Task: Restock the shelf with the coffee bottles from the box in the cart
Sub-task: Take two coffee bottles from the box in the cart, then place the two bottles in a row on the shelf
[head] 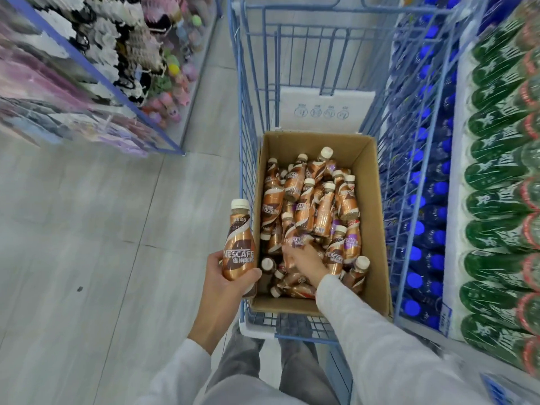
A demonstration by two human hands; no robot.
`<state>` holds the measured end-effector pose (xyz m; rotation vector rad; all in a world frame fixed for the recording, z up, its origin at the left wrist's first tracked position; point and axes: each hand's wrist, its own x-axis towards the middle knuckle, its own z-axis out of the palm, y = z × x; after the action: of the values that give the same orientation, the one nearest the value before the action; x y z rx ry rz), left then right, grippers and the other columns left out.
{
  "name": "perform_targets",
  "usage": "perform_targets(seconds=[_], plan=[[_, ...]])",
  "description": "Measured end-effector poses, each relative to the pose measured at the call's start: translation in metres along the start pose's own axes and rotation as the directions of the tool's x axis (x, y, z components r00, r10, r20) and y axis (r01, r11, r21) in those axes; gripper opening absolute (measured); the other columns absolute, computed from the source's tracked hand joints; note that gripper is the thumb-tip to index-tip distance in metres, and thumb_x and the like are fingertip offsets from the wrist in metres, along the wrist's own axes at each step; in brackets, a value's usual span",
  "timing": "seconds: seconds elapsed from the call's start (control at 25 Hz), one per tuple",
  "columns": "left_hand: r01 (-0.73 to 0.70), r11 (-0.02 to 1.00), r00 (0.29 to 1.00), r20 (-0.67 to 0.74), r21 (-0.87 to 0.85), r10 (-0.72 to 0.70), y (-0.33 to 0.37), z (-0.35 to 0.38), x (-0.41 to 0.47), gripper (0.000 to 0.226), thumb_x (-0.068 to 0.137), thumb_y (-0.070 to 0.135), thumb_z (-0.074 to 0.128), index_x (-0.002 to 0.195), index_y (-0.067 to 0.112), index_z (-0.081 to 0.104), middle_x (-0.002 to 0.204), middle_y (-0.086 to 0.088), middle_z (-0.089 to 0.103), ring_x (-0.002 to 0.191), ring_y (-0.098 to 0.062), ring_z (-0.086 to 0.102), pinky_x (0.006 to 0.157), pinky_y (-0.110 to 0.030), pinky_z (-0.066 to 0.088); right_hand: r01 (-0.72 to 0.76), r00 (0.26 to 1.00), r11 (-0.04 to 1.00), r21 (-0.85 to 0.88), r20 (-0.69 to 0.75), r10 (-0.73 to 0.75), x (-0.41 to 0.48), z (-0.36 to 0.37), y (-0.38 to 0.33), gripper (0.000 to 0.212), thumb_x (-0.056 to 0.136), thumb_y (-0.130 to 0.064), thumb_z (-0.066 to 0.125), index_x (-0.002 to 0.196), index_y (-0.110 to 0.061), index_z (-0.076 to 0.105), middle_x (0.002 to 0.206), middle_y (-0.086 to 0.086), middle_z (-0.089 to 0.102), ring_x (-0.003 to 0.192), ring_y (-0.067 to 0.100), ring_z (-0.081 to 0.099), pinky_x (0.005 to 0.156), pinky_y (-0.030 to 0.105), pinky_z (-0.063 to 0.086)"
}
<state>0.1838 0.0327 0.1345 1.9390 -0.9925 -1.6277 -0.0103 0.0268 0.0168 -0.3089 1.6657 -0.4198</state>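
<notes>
One coffee bottle (238, 249) is gripped by the left hand (222, 277), nine o'clock of the box (372, 200); inside, a second must be secured by the right hand (306, 261), its grip blurred, untellable.

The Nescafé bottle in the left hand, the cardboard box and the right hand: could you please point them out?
Nescafé bottle (238, 254): head view, label at mid-body.
cardboard box (372, 217): head view, bare inner right wall.
right hand (305, 261): head view, back of the hand.
</notes>
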Motion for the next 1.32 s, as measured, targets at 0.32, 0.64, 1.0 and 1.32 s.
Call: perform_targets(seconds=[0.32, 0.64, 1.0, 1.32], plan=[[-0.189, 0.980, 0.948, 0.271, 0.053, 0.169, 0.044, 0.006, -0.024, 0.054, 0.074, 0.019, 0.089, 0.106, 0.035, 0.049, 0.106, 0.001, 0.065, 0.075, 0.006, 0.068, 0.054, -0.014, 0.053, 0.240, 0.964, 0.874, 0.422, -0.207, -0.165, -0.155, -0.024, 0.020, 0.117, 0.066, -0.073, 0.078, 0.159, -0.023, 0.028, 0.158, 0.000, 0.042, 0.141, 0.023, 0.045, 0.117, 0.046, 0.038], [-0.396, 0.917, 0.716, 0.640, 0.041, 0.280, 0.086, 0.057, -0.104, 0.070, 0.053, 0.041, 0.087, 0.113, 0.036, 0.053, 0.100, -0.001, 0.074, 0.083, -0.014, 0.074, 0.074, -0.042, 0.062, 0.586, 0.767, 0.642, 0.494, -0.594, -0.242, -0.286, -0.046, 0.060, 0.057, 0.064, -0.076, 0.078, 0.114, -0.052, 0.066, 0.116, -0.016, 0.074, 0.109, 0.012, 0.071, 0.104, 0.047, 0.050], [-0.597, 0.799, 0.270, 0.919, -0.073, 0.286, 0.096, 0.176, -0.258, 0.071, 0.048, 0.045, 0.086, 0.108, 0.025, 0.056, 0.100, -0.010, 0.071, 0.081, -0.022, 0.071, 0.068, -0.038, 0.060, 0.844, 0.453, 0.336, 0.418, -0.891, -0.031, -0.434, -0.111, 0.166, 0.067, 0.066, -0.045, 0.086, 0.123, -0.016, 0.064, 0.106, -0.001, 0.078, 0.094, 0.016, 0.075, 0.073, 0.025, 0.059], [-0.634, 0.715, -0.074, 0.944, -0.294, 0.323, 0.069, 0.278, -0.433, 0.075, 0.045, 0.048, 0.087, 0.110, 0.023, 0.058, 0.085, 0.011, 0.075, 0.070, -0.005, 0.071, 0.060, -0.019, 0.055, 0.941, 0.198, 0.273, 0.200, -0.980, 0.033, -0.561, -0.175, 0.280, 0.056, 0.066, -0.045, 0.084, 0.115, -0.020, 0.070, 0.106, -0.001, 0.078, 0.095, 0.014, 0.073, 0.075, 0.026, 0.056]])
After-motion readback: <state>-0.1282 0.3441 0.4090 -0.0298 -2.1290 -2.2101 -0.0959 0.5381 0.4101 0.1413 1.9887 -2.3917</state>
